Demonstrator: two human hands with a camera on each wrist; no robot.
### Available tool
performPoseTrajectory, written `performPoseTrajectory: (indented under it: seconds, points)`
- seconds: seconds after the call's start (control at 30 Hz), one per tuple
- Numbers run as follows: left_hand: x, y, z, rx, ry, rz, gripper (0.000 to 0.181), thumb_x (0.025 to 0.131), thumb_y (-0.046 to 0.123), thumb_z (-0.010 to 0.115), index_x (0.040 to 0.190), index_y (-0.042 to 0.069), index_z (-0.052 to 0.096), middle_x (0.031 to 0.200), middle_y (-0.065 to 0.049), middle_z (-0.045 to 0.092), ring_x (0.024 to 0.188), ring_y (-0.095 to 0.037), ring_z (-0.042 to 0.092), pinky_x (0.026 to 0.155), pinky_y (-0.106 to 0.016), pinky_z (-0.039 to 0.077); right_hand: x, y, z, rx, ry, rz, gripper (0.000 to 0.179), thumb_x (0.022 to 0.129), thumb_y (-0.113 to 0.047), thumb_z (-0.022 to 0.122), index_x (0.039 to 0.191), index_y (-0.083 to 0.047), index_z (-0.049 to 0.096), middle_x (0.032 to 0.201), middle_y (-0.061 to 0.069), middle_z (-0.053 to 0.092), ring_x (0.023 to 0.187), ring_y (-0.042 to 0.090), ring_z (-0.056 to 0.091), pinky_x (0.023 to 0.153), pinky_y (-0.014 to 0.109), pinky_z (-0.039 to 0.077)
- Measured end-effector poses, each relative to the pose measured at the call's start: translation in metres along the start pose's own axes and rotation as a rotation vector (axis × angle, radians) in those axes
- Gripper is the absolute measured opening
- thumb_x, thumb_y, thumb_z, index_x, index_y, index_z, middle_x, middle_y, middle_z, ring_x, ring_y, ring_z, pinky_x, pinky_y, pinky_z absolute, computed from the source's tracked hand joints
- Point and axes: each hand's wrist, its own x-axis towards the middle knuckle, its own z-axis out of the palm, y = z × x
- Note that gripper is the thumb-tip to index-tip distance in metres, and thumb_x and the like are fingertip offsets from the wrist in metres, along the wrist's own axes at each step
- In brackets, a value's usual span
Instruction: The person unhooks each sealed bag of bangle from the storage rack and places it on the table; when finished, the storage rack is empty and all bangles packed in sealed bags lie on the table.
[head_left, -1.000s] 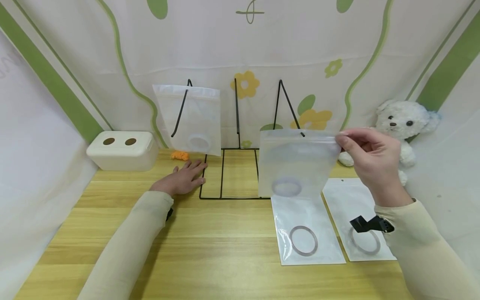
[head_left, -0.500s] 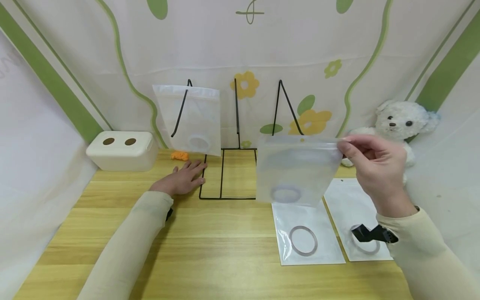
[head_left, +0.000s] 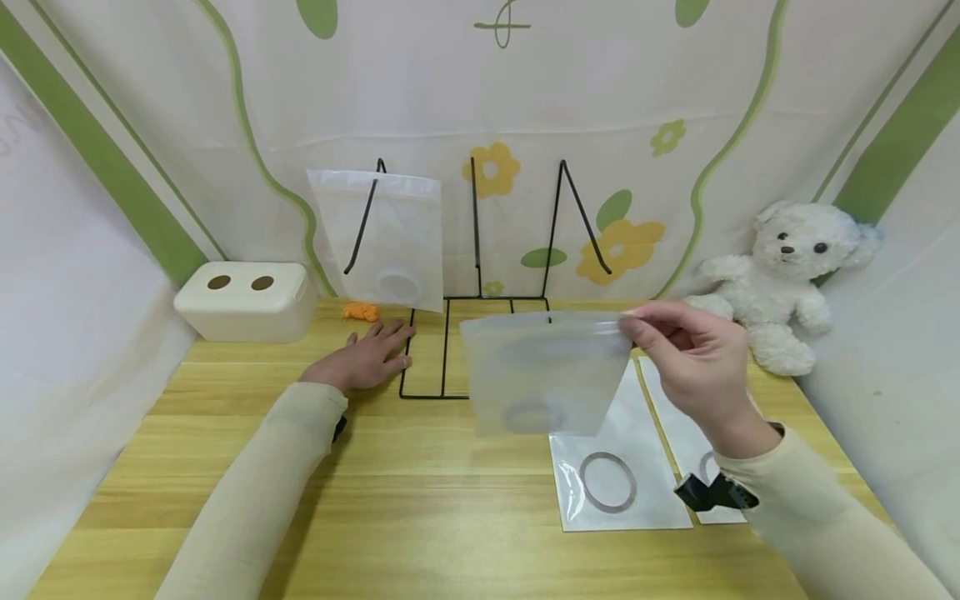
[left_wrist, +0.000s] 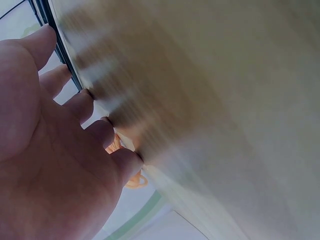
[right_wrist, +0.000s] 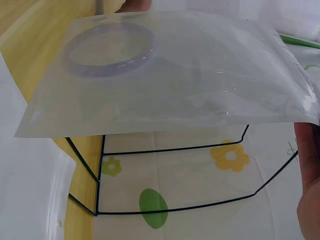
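Here was the right hand (head_left: 690, 367), thumb and forefinger clamped together on the top right corner of a frosted zip-seal bag (head_left: 547, 375), and that bag was up in the air, sagging over the front right part of the black wire rack's (head_left: 475, 217) base in the head view! Inside, low down, sat a pale purple ring (right_wrist: 112, 69). Look at that top edge: it showed below the bent tip of the right-hand hook, a visible gap between the two. Over on the other side, the left hand (head_left: 360, 357) lay palm down, fingers straight and apart, fingertips right at the base's left rail. Above it a second zip-seal bag (head_left: 408, 237) hung on the left hook. Beneath the lifted bag's lower right edge, a flat bag (head_left: 652, 475) lay on the wooden tabletop (head_left: 420, 517), and just beside it, across a narrow strip of wood, came another flat bag (head_left: 670, 408), partly hidden by the hand and wrist. Farther right, well within the cloth wall, sat a white teddy bear (head_left: 787, 283); between the forearms, bare planks ran down to the near side.
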Motion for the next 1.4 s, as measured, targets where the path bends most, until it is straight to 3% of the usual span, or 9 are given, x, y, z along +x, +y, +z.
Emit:
performPoseTrajectory:
  seconds: [0.17,0.37,0.53,0.7,0.87,1.1,1.2,1.4]
  points:
    - [0.001,0.001,0.000,0.003,0.002,-0.003,0.066,0.118,0.041,0.041,0.175,0.013,0.020,0.181,-0.022,0.009,0.165,-0.055,0.002,0.124,-0.084,0.003,-0.010,-0.002,0.016,0.108,-0.056,-0.013,0.007,0.090,0.015,0.078,0.096,0.014,0.078,0.092,-0.001,0.083,0.073,0.003,0.073,0.066,0.012,0.057]
    - [0.002,0.002,0.000,-0.003,0.001,-0.009,0.067,0.118,0.040,0.042,0.175,0.013,0.019,0.182,-0.022,0.008,0.166,-0.054,0.001,0.125,-0.083,0.002,-0.020,-0.007,0.031,0.105,-0.147,0.025,0.011,0.091,0.017,0.075,0.099,0.010,0.078,0.097,-0.005,0.083,0.076,0.001,0.073,0.066,0.013,0.057]
    - [0.002,0.003,-0.001,0.000,-0.001,-0.008,0.067,0.118,0.041,0.042,0.174,0.012,0.020,0.181,-0.023,0.009,0.166,-0.054,0.002,0.124,-0.084,0.003,-0.026,-0.008,0.042,0.025,-0.185,0.152,0.009,0.092,0.015,0.075,0.099,0.008,0.078,0.093,-0.014,0.080,0.074,0.001,0.072,0.064,0.016,0.058]
    - [0.004,0.002,-0.001,0.024,0.000,-0.006,0.064,0.119,0.037,0.040,0.174,0.013,0.020,0.181,-0.023,0.011,0.166,-0.055,0.003,0.125,-0.084,0.004,-0.028,-0.002,0.052,-0.033,-0.180,0.296,0.009,0.095,0.011,0.075,0.102,0.006,0.078,0.087,-0.013,0.078,0.070,0.006,0.070,0.064,0.020,0.059]
    - [0.004,-0.001,-0.002,0.008,-0.003,0.012,0.064,0.118,0.036,0.041,0.174,0.012,0.022,0.181,-0.023,0.011,0.165,-0.056,0.004,0.124,-0.085,0.004,-0.023,0.010,0.054,-0.067,-0.182,0.375,0.014,0.098,0.007,0.074,0.111,0.005,0.077,0.090,-0.013,0.077,0.072,0.007,0.070,0.068,0.021,0.060]
    - [0.021,-0.031,0.013,-0.027,0.029,0.032,0.076,0.112,0.063,0.041,0.175,0.023,0.024,0.183,-0.016,0.012,0.167,-0.053,0.005,0.121,-0.088,0.004,-0.017,0.036,0.058,-0.029,-0.242,0.476,0.014,0.101,0.004,0.072,0.113,0.010,0.073,0.093,-0.014,0.077,0.075,0.006,0.072,0.073,0.025,0.064]
    - [0.019,-0.030,0.013,-0.028,0.029,0.033,0.074,0.113,0.061,0.041,0.175,0.024,0.023,0.183,-0.016,0.012,0.167,-0.053,0.005,0.121,-0.087,0.004,-0.018,0.049,0.060,-0.021,-0.274,0.545,0.013,0.101,0.003,0.072,0.113,0.010,0.072,0.093,-0.007,0.078,0.075,0.006,0.072,0.075,0.028,0.066]
    - [0.003,-0.005,0.001,-0.018,0.022,0.018,0.068,0.116,0.046,0.044,0.174,0.015,0.025,0.181,-0.023,0.013,0.165,-0.057,0.006,0.122,-0.087,0.005,-0.023,0.071,0.064,-0.037,-0.326,0.676,0.016,0.103,0.000,0.070,0.116,0.010,0.071,0.101,0.018,0.078,0.078,0.007,0.073,0.076,0.030,0.066]
